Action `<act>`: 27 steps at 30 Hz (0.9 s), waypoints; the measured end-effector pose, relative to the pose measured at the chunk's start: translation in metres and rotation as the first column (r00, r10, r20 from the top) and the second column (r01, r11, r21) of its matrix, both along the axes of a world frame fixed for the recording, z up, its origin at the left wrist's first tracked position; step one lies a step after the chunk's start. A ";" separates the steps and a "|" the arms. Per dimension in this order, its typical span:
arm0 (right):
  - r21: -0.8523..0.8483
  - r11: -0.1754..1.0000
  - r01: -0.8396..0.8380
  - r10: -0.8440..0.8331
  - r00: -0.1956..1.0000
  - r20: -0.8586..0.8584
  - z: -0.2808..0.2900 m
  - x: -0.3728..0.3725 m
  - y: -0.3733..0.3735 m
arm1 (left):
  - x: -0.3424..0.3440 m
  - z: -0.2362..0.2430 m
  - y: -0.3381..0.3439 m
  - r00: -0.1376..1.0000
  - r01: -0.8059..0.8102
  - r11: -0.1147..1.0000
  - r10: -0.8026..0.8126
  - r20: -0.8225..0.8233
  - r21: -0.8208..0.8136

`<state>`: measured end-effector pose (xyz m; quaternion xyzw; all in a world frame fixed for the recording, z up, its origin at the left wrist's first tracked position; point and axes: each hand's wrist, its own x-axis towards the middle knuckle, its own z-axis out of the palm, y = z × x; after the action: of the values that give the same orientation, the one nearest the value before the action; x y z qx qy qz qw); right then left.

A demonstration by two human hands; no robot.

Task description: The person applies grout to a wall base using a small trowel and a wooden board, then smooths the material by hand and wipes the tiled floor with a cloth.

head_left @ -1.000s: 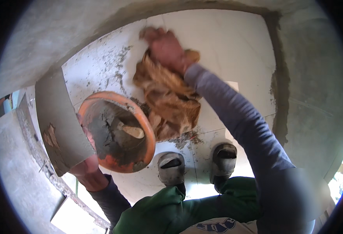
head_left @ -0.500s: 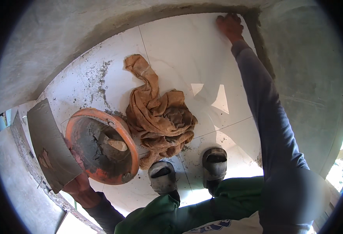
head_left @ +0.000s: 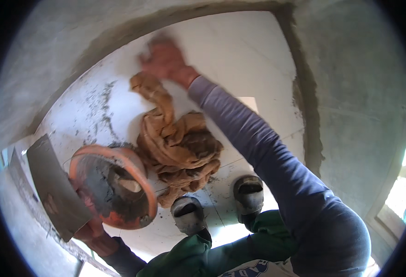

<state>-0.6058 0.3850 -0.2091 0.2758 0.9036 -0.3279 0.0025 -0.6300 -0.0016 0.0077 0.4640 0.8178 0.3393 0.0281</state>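
My left hand (head_left: pixel 91 230) grips the lower end of a flat grey rectangular board (head_left: pixel 55 184), tilted beside an orange basin (head_left: pixel 147 184). The basin holds wet grey mortar (head_left: pixel 103 182) and a small pale tool or block (head_left: pixel 128 184), its kind unclear. My right hand (head_left: pixel 165 57) reaches over the white tiled floor, just above the upper end of a crumpled brown cloth (head_left: pixel 180 147). Motion smears its fingers, so I cannot tell whether anything is in them.
Grey plastered walls (head_left: pixel 355 92) enclose the floor, with a darker mortar band (head_left: pixel 304 92) along their foot. Grey crumbs (head_left: pixel 105 108) are scattered on the tiles left of the cloth. My feet in dark slippers (head_left: pixel 249 196) stand close to it.
My right hand has swept left from the far right corner to above the cloth. My left hand still holds the board, and the view has shifted slightly.
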 end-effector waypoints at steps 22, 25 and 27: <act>0.573 0.739 0.353 -0.335 0.931 -0.142 -0.038 0.311 0.188 | 0.001 -0.021 -0.032 0.941 -0.318 0.938 0.330 0.079 -0.135; 0.604 0.739 0.299 -0.293 0.949 -0.112 -0.038 0.299 0.209 | 0.005 -0.019 -0.023 0.996 -0.052 0.999 0.051 0.080 0.008; 0.596 0.747 0.293 -0.273 0.954 -0.126 -0.039 0.281 0.219 | 0.002 -0.012 -0.026 0.998 0.054 0.998 -0.053 0.031 -0.025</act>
<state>-0.3245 0.6042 -0.2485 0.3902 0.9082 -0.0205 -0.1499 -0.6284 -0.0275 -0.0048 0.4802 0.8088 0.3349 0.0558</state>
